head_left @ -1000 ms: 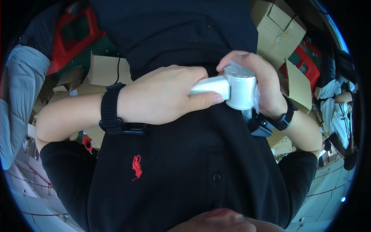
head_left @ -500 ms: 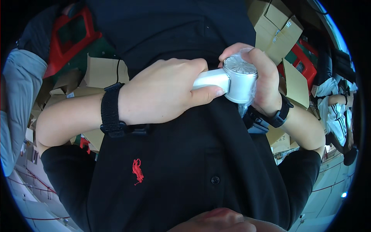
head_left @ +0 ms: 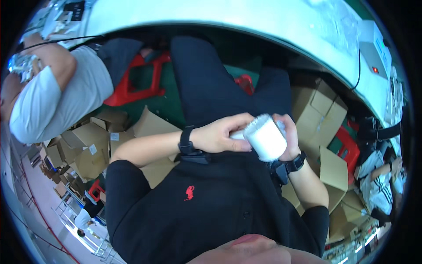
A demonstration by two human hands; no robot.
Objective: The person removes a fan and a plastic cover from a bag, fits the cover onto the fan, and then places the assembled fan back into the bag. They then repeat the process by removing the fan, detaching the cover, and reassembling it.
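Observation:
In front of my belly I hold a white handheld device [head_left: 269,141] with a drum-shaped head and a short handle; its exact kind I cannot make out. My left hand [head_left: 222,133] is closed round the handle, thumb along its near side. My right hand [head_left: 290,137] grips the far right side of the head, its fingers partly hidden behind it. The head is tilted, with its crinkly, clear-looking round end toward the upper left and its smooth white side toward me.
A pale worktable [head_left: 211,13] curves across the far side, with a white box-shaped unit [head_left: 375,50] at its right. Open cardboard boxes [head_left: 90,147] lie to the left, more cartons [head_left: 318,112] to the right. Red stools [head_left: 145,86] stand nearby. A co-worker in a light shirt [head_left: 83,94] sits at left.
The view has shifted, bringing the worktable and my legs into sight. The device has tilted, so its clear end now points away to the upper left. Both hands still hold it.

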